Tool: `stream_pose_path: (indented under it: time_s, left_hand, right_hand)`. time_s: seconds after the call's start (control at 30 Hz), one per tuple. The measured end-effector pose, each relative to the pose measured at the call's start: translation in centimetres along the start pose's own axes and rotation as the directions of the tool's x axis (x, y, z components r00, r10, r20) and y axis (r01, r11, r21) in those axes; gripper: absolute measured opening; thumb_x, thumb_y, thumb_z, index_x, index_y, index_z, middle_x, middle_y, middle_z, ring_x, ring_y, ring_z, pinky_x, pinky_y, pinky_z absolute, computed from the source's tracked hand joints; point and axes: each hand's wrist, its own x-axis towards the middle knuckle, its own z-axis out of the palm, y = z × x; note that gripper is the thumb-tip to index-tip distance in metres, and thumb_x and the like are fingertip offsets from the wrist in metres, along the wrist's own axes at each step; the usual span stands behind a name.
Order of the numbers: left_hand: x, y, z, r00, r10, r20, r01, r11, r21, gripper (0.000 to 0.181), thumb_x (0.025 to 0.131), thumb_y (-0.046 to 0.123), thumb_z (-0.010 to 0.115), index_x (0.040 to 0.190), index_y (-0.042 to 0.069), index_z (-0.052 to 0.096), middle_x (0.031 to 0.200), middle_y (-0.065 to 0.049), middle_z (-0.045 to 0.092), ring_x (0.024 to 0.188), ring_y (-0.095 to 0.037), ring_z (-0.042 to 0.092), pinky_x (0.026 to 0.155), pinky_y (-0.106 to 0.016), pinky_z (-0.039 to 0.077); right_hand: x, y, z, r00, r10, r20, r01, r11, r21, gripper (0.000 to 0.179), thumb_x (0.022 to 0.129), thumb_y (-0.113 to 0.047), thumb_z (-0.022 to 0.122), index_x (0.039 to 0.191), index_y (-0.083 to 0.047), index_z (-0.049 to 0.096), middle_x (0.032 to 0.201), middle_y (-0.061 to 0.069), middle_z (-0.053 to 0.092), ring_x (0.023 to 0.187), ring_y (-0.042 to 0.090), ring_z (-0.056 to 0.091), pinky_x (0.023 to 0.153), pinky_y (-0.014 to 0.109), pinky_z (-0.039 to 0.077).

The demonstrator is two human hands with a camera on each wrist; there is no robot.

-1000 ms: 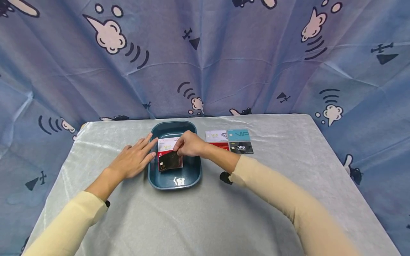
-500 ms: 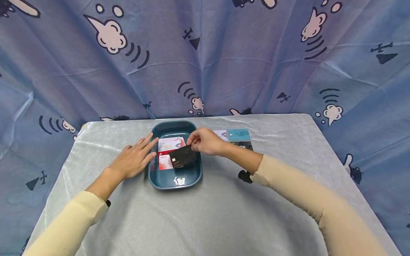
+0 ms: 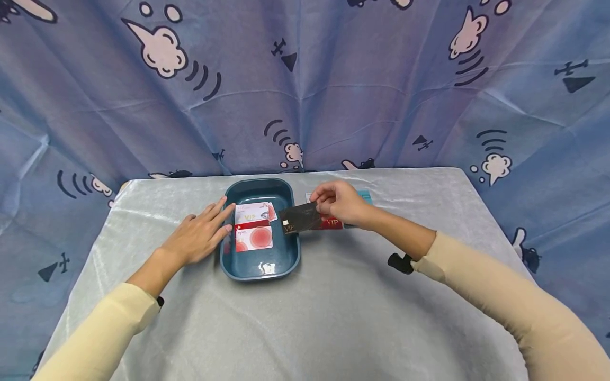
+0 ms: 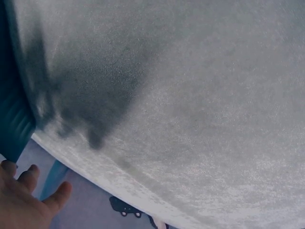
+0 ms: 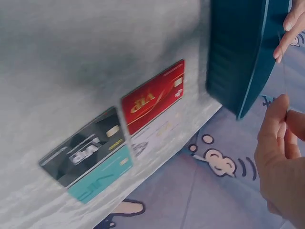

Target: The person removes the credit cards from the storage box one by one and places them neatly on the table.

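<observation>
Head view: I log one right hand point(image 3: 340, 202), thumb and fingers pinching a black VIP card point(image 3: 300, 218) by its right end; the card extends left from the fingertips, its far end over the right rim of a blue tray point(image 3: 252, 265). One left hand point(image 3: 202, 235), fingers spread, at the tray's left rim. Inside: white cards point(image 3: 254, 239).
Left wrist view: that left hand, fingers apart, beside the tray wall.
Right wrist view: I see the pinched card edge-on; on the tablecloth point(image 5: 71, 62), one red card point(image 5: 153, 98), one teal card point(image 5: 102, 176).
</observation>
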Motion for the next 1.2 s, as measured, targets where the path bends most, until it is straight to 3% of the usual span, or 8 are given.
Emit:
stream_pose_path:
  time_s: [0.1, 0.3, 0.43, 0.8, 1.07, 1.2]
  left_hand:
    - [0.0, 0.0, 0.0, 1.0, -0.005, 0.008, 0.005, 1.0, 0.0, 0.063, 0.107, 0.043, 0.038, 0.161, 0.019, 0.017, 0.167, -0.01, 0.007, 0.148, -0.042, 0.02, 0.109, -0.071, 0.023]
    - [0.0, 0.1, 0.0, 1.0, -0.009, 0.01, 0.01, 1.0, -0.007, 0.063, 0.107, 0.041, 0.039, 0.161, 0.019, 0.017, 0.167, -0.011, 0.008, 0.148, -0.042, 0.02, 0.109, -0.071, 0.022]
    - [0.0, 0.1, -0.1, 1.0, -0.008, 0.007, 0.008, 1.0, -0.008, 0.063, 0.107, 0.041, 0.039, 0.161, 0.019, 0.017, 0.167, -0.01, 0.008, 0.148, -0.041, 0.02, 0.109, -0.071, 0.022]
    - [0.0, 0.1, -0.1, 1.0, -0.016, 0.014, 0.016, 1.0, -0.007, 0.063, 0.107, 0.042, 0.039, 0.161, 0.019, 0.017, 0.167, -0.01, 0.008, 0.148, -0.042, 0.02, 0.109, -0.072, 0.022]
    - [-0.1, 0.2, -0.1, 1.0, -0.013, 0.009, 0.013, 1.0, -0.006, 0.062, 0.107, 0.041, 0.039, 0.161, 0.018, 0.017, 0.167, -0.011, 0.008, 0.148, -0.042, 0.021, 0.109, -0.072, 0.023]
    - [0.0, 0.1, 0.0, 1.0, -0.011, 0.007, 0.011, 1.0, -0.003, 0.063, 0.107, 0.042, 0.038, 0.161, 0.019, 0.017, 0.167, -0.01, 0.008, 0.148, -0.042, 0.021, 0.109, -0.071, 0.023]
  right_hand:
    - [-0.6, 0.8, -0.8, 1.0, -0.006, 0.0, 0.006, 1.0, 0.0, 0.017, 0.089, 0.012, 0.057, 0.104, 0.01, 0.065, 0.089, 0.016, 0.065, 0.075, 0.019, 0.061, 0.07, 0.03, 0.057]
    - [-1.7, 2.4, -2.0, 0.999, 0.037, 0.025, -0.038, 0.997, 0.061, 0.022, 0.089, 0.014, 0.05, 0.107, 0.013, 0.061, 0.085, 0.015, 0.063, 0.069, 0.023, 0.063, 0.066, 0.033, 0.058]
    - [-2.1, 3.5, -2.3, 0.998, 0.057, 0.003, -0.057, 0.996, 0.073, 0.023, 0.087, 0.016, 0.05, 0.106, 0.014, 0.062, 0.085, 0.015, 0.063, 0.067, 0.016, 0.061, 0.064, 0.03, 0.058]
    - [-2.3, 7.4, -1.9, 0.995, 0.103, -0.004, -0.103, 0.993, 0.05, 0.022, 0.087, 0.017, 0.05, 0.106, 0.016, 0.062, 0.085, 0.017, 0.064, 0.067, 0.013, 0.059, 0.065, 0.034, 0.059]
    - [-2.4, 9.2, -1.4, 0.989, 0.148, -0.019, -0.147, 0.988, 0.039, 0.022, 0.086, 0.016, 0.054, 0.106, 0.016, 0.064, 0.085, 0.015, 0.064, 0.068, 0.013, 0.059, 0.063, 0.028, 0.058]
    - [-2.4, 9.9, -1.1, 0.993, 0.111, -0.034, -0.112, 0.993, -0.034, 0.018, 0.087, 0.014, 0.056, 0.102, 0.014, 0.065, 0.082, 0.014, 0.065, 0.067, 0.014, 0.059, 0.06, 0.026, 0.057]
